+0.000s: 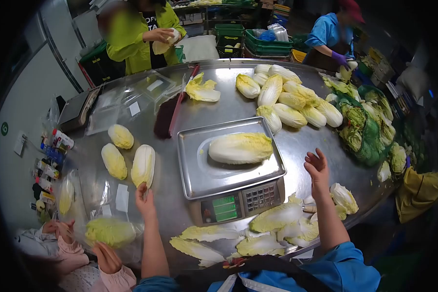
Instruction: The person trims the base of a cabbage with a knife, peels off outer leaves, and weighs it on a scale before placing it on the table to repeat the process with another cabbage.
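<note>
A napa cabbage (241, 148) lies on its side on the steel pan of a digital scale (185, 165), whose green display is lit. My left hand (145, 200) is to the left of the scale, fingertips right at the lower end of another napa cabbage (143, 164); nothing shows in its grasp. Over the table to the right of the scale, my right hand (318, 169) is raised with its fingers apart and holds nothing. Loose cabbage leaves (276, 217) lie along the front edge below the scale, and a wooden handle (309, 209) shows among them.
Trimmed cabbages (292, 100) are piled at the back right, beside green net bags (357, 131). A brush (168, 116) and plastic bags (104, 114) lie at the back left. At lower left, a person's hands (107, 258) are near a bagged cabbage (111, 231). Two people stand across the table.
</note>
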Demonstrator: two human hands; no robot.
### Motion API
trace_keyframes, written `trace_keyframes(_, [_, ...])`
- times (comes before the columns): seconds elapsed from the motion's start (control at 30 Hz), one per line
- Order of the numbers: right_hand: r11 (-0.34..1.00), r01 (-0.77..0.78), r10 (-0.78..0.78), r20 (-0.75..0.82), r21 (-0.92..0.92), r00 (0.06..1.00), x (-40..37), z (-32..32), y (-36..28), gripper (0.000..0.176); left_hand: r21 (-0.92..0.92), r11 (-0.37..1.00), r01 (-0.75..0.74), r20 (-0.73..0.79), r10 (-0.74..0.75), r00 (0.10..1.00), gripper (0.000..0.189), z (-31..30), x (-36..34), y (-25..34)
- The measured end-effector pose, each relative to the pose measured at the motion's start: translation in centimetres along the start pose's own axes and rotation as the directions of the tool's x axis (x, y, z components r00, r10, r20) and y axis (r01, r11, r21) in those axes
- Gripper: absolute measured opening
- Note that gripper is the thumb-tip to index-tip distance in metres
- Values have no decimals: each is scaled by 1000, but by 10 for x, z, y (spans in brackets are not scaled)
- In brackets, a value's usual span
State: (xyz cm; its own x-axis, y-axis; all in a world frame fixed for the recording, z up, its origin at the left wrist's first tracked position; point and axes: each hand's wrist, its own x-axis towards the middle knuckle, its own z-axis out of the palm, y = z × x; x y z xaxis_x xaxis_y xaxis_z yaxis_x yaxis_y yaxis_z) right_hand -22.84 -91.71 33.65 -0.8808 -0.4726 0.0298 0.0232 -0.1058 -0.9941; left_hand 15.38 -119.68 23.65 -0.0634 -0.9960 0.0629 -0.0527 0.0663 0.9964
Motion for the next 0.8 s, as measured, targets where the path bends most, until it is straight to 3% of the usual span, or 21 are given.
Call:
trace_keyframes(0.07, [1000,15,-14,65,-21,998,5,4,-15,57,62,997,-40,-45,43,998,33,-8,-7,10])
trace_keyframes(0.13, [988,57,-23,220,-146,975,12,17,-22,51,46,999,-20,58,17,998,31,-7,-8,19])
trace_keyframes(0.23, [980,136,-87,297,-147,951,34,43,-21,47,-80,994,-76,71,82,994,29,8,-4,29])
trace_keyframes(0.37, [980,193,-161,361,-56,918,62,72,-37,44,-97,994,-51,12,52,999,28,10,-8,48])
trace_keyframes(0.57, [936,255,-106,497,-243,861,105,103,-38,53,-102,992,-76,-35,73,997,28,6,-6,42])
trace_keyframes(0.63, [876,329,-69,586,-351,808,118,113,-32,66,-127,988,-92,-29,89,996,27,9,-7,44])
trace_keyframes(0.67, [780,439,-66,638,-447,767,119,119,-33,81,-125,988,-89,-31,86,996,27,13,-7,43])
trace_keyframes(0.7, [780,438,-63,640,-447,765,123,122,-26,81,-125,988,-90,-11,89,996,27,17,-7,43])
trace_keyframes(0.8, [633,651,26,852,-419,523,141,130,11,99,-133,989,-71,45,78,996,27,33,-12,43])
